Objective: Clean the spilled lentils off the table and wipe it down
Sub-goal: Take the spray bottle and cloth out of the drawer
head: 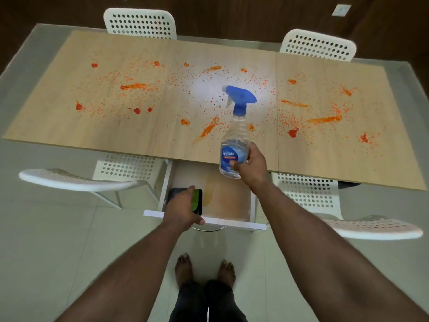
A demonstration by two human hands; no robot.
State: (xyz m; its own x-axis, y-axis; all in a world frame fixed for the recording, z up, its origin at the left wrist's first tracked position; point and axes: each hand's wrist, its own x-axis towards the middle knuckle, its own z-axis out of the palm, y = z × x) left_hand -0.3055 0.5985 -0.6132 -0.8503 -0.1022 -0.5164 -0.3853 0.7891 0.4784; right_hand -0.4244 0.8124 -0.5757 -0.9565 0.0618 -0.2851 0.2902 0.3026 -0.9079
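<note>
Four white perforated chairs [140, 23] on pale floor tiles [46, 240]

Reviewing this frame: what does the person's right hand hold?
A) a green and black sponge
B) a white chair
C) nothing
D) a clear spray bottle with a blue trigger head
D: the right hand grips the lower body of the clear spray bottle with a blue trigger head, raised over the near edge of the lentil-strewn wooden table.

Head camera looks steeply down over the table [139, 135] from close above.
</note>
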